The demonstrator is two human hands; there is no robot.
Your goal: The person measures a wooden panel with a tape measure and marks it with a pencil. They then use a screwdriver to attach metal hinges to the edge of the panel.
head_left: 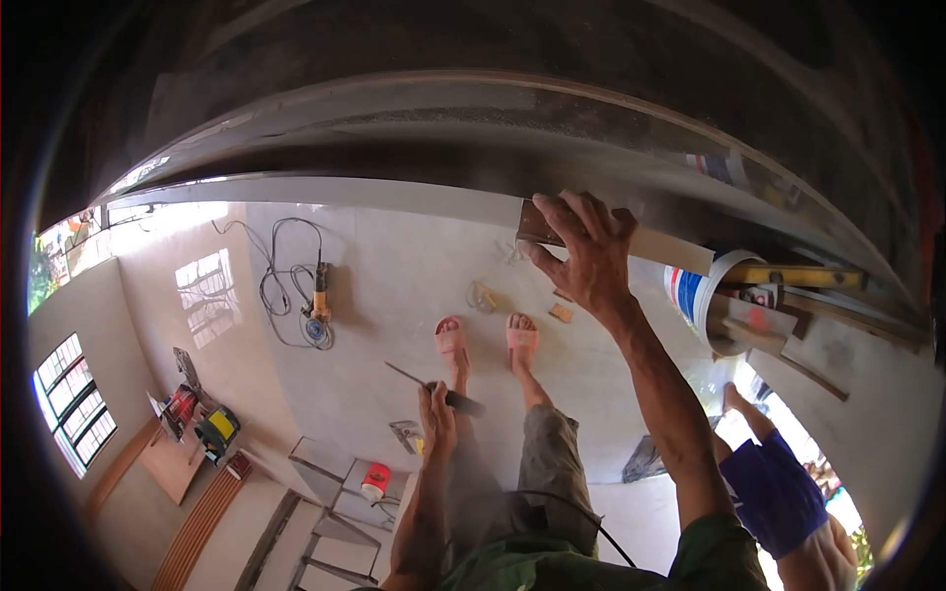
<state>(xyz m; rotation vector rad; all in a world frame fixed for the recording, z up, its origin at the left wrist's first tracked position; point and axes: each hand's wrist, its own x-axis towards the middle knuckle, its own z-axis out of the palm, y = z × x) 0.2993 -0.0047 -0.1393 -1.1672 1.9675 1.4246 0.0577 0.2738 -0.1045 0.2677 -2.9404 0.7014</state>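
My right hand (588, 246) is closed with bent fingers over a dark brown block (538, 225) at the edge of a long panel with a pale front strip (394, 195). The thumb lies below the block, and the fingers reach over its top. Lower down, in front of my legs, my left hand (438, 419) is wrapped around a tool with a dark handle (464, 403) and a thin, straight metal shaft. The shaft points up and to the left, apart from the panel.
An angle grinder (317, 305) with its cord lies on the floor. At right hangs a white bucket (702, 295) of tools, including a yellow level (798, 276). A person in blue shorts (776, 492) is at lower right. A metal ladder (335, 537) and power tools (214, 428) are at left.
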